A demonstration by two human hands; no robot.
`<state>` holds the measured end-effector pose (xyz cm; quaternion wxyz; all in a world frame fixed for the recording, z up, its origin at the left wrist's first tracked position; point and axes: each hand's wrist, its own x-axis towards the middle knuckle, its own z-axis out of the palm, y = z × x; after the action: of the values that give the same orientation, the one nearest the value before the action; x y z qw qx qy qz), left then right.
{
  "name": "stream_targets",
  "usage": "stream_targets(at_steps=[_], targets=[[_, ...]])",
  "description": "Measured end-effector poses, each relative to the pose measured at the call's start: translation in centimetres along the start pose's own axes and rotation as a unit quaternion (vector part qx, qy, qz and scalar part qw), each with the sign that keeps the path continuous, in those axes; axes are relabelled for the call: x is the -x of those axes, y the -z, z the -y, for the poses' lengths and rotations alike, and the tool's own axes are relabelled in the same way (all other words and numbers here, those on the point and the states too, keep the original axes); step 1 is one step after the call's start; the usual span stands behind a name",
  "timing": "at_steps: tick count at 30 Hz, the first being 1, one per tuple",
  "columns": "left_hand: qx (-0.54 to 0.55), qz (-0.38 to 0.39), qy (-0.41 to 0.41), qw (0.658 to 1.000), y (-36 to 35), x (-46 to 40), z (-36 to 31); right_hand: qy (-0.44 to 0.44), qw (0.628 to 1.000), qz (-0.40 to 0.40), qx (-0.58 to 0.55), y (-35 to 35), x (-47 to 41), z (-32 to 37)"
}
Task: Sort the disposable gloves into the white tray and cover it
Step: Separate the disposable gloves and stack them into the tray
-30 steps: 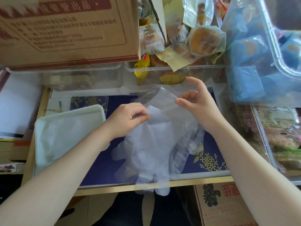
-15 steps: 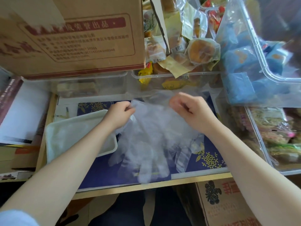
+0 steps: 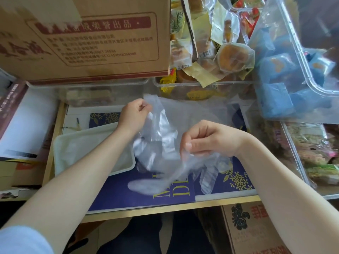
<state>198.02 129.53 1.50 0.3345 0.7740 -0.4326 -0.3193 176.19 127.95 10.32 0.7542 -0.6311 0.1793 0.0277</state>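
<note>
Left hand: the left hand (image 3: 134,116) is raised above the far side of the surface, its fingers (image 3: 145,107) curled and pinching the upper edge of the gloves.
Right hand: the right hand (image 3: 207,140) is nearer the person and lower, its fingers (image 3: 189,145) curled together and pinching the thin plastic lower down.
Gloves: the clear disposable gloves (image 3: 161,142) hang crumpled between the two hands, held off the surface; their loose glove fingers trail down to the blue sheet below. How many gloves are in the bunch cannot be told.
Glove on the sheet: another clear glove (image 3: 208,178) lies flat on the blue sheet just under the right hand.
White tray: the white tray (image 3: 60,158) sits on the left part of the surface, uncovered, partly hidden by the left forearm. Something pale and filmy seems to lie in it, too blurred to name. The held gloves are just beside its right edge, not in it.
Blue sheet: a dark blue sheet (image 3: 117,195) with gold flowers and lettering lies on the surface under the tray and gloves.
Surface: a pale wooden surface (image 3: 165,208), its front edge near the person.
Behind: a cardboard box (image 3: 88,43) rests on clear bins at the back; a clear bin (image 3: 201,88) holds wrapped pastries.
Right side: clear bins with blue packets (image 3: 275,99).
</note>
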Motion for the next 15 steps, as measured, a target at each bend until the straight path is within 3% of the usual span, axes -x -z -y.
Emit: stream_targets(at_steps=[2, 4, 7, 15], targets=[[0.007, -0.056, 0.047, 0.997, 0.2, -0.3, 0.0, -0.020, 0.998, -0.002, 0.059, -0.3, -0.4, 0.1], [0.038, -0.050, 0.068, 0.996, 0.3, -0.4, -0.1, -0.031, 0.975, -0.136, 0.174, -0.3, -1.7, -0.4], [0.084, 0.028, 0.038, 0.995, -0.1, 0.7, -0.8, -0.004, 0.905, -0.312, 0.288, 0.4, -3.6, -2.0], [0.155, 0.176, 0.000, 0.972, -0.5, 3.8, -2.4, 0.088, 0.803, -0.406, 0.426, 1.2, -5.5, -5.4]])
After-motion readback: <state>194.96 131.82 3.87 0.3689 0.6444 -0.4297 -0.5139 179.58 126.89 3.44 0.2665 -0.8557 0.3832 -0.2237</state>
